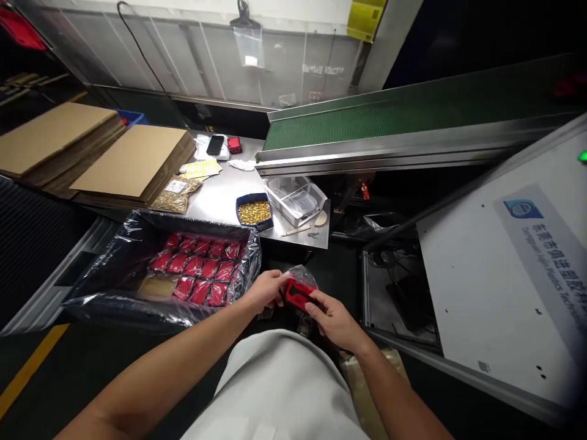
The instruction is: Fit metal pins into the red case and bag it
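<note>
A red plastic part with a black inset [299, 296] is held in front of my body, above the dark gap beside the bin. My right hand [334, 319] is closed on its right end, thumb on top. Against its left end, my left hand [268, 289] is closed on a clear plastic bag [302, 275] that lies around the part's far side. Whether the part is inside the bag, I cannot tell. To the left, a bin lined with clear film [132, 302] holds rows of similar red-and-black pieces [202, 267].
Beyond the bin, a metal table [215, 195] carries a blue tray of gold-coloured small parts [254, 212], a clear plastic box [296, 200] and a phone [215, 145]. Cardboard stacks [132, 160] stand left. A green conveyor [348, 125] slopes overhead right, above a white machine panel [499, 269].
</note>
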`<action>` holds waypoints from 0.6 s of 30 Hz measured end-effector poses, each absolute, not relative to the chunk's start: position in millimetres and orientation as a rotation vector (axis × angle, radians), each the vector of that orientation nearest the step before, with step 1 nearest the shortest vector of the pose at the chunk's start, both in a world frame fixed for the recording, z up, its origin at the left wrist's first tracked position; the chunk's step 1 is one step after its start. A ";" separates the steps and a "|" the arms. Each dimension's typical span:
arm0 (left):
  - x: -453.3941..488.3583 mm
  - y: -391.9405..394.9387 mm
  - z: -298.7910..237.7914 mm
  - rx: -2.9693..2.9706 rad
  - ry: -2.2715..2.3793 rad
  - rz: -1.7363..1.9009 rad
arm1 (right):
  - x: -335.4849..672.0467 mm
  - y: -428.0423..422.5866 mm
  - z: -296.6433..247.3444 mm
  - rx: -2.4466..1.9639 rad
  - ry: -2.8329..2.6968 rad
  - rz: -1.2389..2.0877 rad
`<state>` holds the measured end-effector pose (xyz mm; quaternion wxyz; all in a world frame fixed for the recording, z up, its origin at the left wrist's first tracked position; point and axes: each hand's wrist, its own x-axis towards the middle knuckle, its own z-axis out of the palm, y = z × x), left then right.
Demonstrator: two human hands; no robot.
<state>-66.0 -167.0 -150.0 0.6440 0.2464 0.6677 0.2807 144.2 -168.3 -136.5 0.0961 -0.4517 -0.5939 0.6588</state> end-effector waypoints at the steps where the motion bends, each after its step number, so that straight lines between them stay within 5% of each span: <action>1: -72.3 -165.5 -151.1 0.620 1.534 0.680 | 141.0 -166.8 -137.1 -1.349 -1.728 1.999; 10: -85.0 -169.7 -137.0 0.932 1.525 1.058 | 116.1 -143.4 -133.0 -1.464 -1.691 2.050; 15: -79.5 -211.8 -110.5 1.224 1.384 1.127 | 119.4 -136.1 -128.7 -1.484 -1.868 1.753; 18: -69.6 -214.7 -134.7 0.594 1.315 1.183 | 117.1 -132.8 -151.7 -1.542 -1.873 1.610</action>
